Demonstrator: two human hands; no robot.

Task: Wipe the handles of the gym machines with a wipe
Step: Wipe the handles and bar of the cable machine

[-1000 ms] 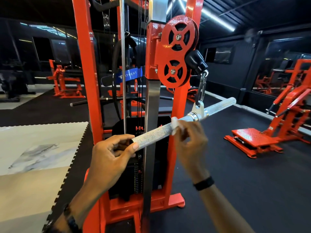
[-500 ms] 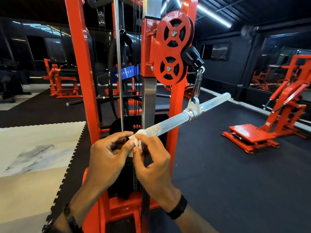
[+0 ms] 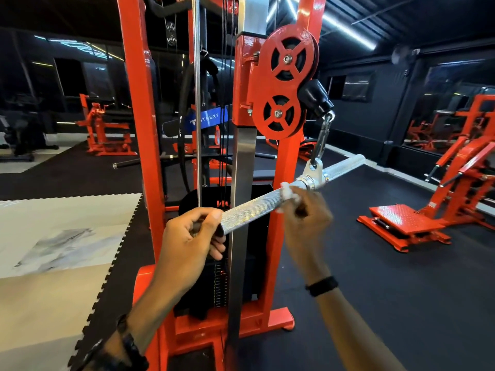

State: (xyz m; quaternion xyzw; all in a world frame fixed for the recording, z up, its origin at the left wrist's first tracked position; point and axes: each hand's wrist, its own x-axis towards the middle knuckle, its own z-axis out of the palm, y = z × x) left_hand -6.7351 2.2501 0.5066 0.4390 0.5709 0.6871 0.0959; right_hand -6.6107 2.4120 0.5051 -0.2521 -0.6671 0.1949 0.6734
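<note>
Since half a second ago, the right hand (image 3: 305, 218) has slid the white wipe (image 3: 288, 192) from the near end of the knurled bar handle (image 3: 251, 207) up to just beside its chrome centre swivel (image 3: 312, 178). Its fingers curl round bar and wipe together. At the near end the left hand (image 3: 187, 245) grips the bar. A carabiner (image 3: 321, 137) hangs the bar from the orange cable machine (image 3: 136, 103), whose steel upright (image 3: 242, 170) and weight stack (image 3: 222, 285) stand behind the bar. Another orange machine (image 3: 434, 210) stands well apart on the black floor.
</note>
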